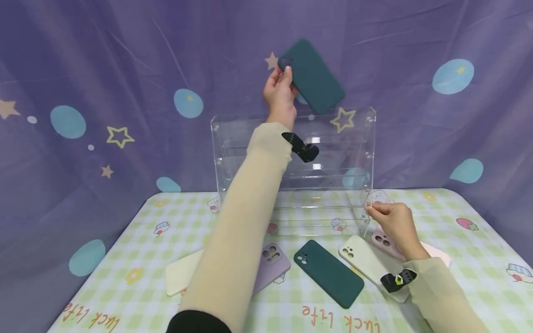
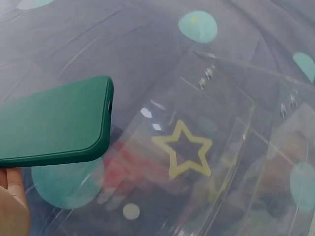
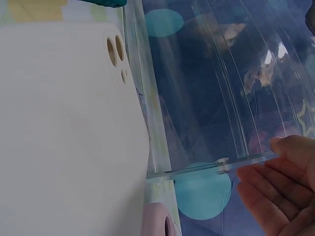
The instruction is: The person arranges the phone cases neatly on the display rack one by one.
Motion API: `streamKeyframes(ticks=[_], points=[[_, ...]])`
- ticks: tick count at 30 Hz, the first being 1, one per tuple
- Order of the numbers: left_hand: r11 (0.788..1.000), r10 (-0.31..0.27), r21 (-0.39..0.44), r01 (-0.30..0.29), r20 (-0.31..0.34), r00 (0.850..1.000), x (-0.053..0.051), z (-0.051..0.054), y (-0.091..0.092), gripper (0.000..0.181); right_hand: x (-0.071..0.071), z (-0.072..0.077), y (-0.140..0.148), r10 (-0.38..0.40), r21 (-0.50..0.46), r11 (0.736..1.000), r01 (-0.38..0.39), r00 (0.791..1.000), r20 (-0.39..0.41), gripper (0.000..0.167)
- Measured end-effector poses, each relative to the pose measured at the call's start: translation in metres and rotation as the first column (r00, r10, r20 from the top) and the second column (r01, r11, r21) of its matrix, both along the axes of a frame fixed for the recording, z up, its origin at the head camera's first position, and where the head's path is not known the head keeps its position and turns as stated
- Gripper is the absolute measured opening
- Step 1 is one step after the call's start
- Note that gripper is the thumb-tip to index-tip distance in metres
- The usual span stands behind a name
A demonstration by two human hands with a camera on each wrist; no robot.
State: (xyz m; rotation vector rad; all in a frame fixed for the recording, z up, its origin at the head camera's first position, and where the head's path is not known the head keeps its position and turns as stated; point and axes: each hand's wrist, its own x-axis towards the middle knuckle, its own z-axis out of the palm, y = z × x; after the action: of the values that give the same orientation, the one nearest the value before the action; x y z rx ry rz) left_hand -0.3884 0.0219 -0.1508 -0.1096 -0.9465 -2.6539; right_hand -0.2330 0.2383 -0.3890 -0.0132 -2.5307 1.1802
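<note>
High in the head view, my left hand (image 1: 281, 98) grips a dark green phone case (image 1: 315, 77) by its camera-hole end. The case hangs tilted above the top edge of a clear acrylic display rack (image 1: 373, 143); in the left wrist view the green case (image 2: 54, 123) is apart from the rack. Lower down, my right hand (image 1: 397, 227) pinches the rack's right side panel between thumb and fingers, as the right wrist view shows at the panel edge (image 3: 246, 160). The rack stands upright on the table, its tiers bearing no cases.
In front of the rack lie a second green case (image 1: 329, 274), a cream case (image 1: 370, 263), a purple case (image 1: 275, 264) partly behind my left sleeve, and another cream case (image 1: 183, 272). Pink cases (image 1: 387, 244) lie under my right wrist. A purple patterned curtain (image 1: 125, 69) hangs behind.
</note>
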Motion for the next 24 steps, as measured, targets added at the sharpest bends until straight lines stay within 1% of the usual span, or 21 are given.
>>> streamKeyframes(ticks=[3,5,7,10,12,14,15,17,19,20,21,24], points=[[1.000,0.016,-0.012,-0.016,-0.015,1.000,0.000,0.001,0.002,0.017,0.000,0.000,-0.001,-0.007,0.008,1.000,0.007,1.000,-0.008,0.032],[0.998,0.031,-0.048,-0.032,-0.024,0.999,0.000,0.000,0.002,0.016,-0.001,0.000,-0.002,-0.005,0.011,1.000,0.005,1.000,-0.008,0.032],[0.994,0.041,-0.105,-0.043,-0.024,0.999,0.000,-0.002,0.003,0.018,0.000,0.001,-0.002,0.001,0.009,1.000,-0.001,1.000,0.002,0.033],[0.980,0.013,-0.196,-0.017,-0.020,1.000,-0.001,-0.005,0.004,0.021,0.001,0.002,-0.002,0.010,-0.010,1.000,-0.010,1.000,0.022,0.034],[0.962,-0.016,-0.274,0.012,-0.012,1.000,-0.002,-0.007,0.006,0.022,0.001,0.003,-0.001,0.011,-0.020,1.000,-0.010,0.999,0.038,0.036],[0.929,-0.027,-0.370,0.023,-0.006,1.000,-0.001,-0.008,0.007,0.022,0.002,0.003,0.000,0.009,-0.025,1.000,-0.008,0.999,0.048,0.037],[0.905,-0.021,-0.425,0.020,0.001,1.000,-0.001,-0.008,0.008,0.022,0.002,0.003,0.000,0.008,-0.024,1.000,-0.006,0.999,0.052,0.037],[0.849,0.001,-0.529,0.009,0.019,1.000,0.000,-0.009,0.011,0.021,0.002,0.003,0.000,0.002,-0.025,1.000,-0.001,0.998,0.058,0.037],[0.784,0.036,-0.620,-0.006,0.036,0.999,0.001,-0.009,0.013,0.020,0.001,0.002,-0.001,-0.002,-0.028,1.000,0.004,0.998,0.059,0.035],[0.756,0.045,-0.654,-0.005,0.044,0.998,0.001,-0.009,0.014,0.020,0.002,0.001,-0.001,-0.005,-0.028,1.000,0.007,0.998,0.058,0.035],[0.735,0.049,-0.678,0.005,0.060,0.997,0.001,-0.008,0.015,0.020,0.002,0.001,-0.001,-0.006,-0.029,1.000,0.007,0.998,0.058,0.035],[0.682,0.062,-0.730,0.038,0.110,0.992,0.002,-0.007,0.016,0.018,0.001,0.000,-0.001,-0.007,-0.026,1.000,0.009,0.998,0.055,0.035]])
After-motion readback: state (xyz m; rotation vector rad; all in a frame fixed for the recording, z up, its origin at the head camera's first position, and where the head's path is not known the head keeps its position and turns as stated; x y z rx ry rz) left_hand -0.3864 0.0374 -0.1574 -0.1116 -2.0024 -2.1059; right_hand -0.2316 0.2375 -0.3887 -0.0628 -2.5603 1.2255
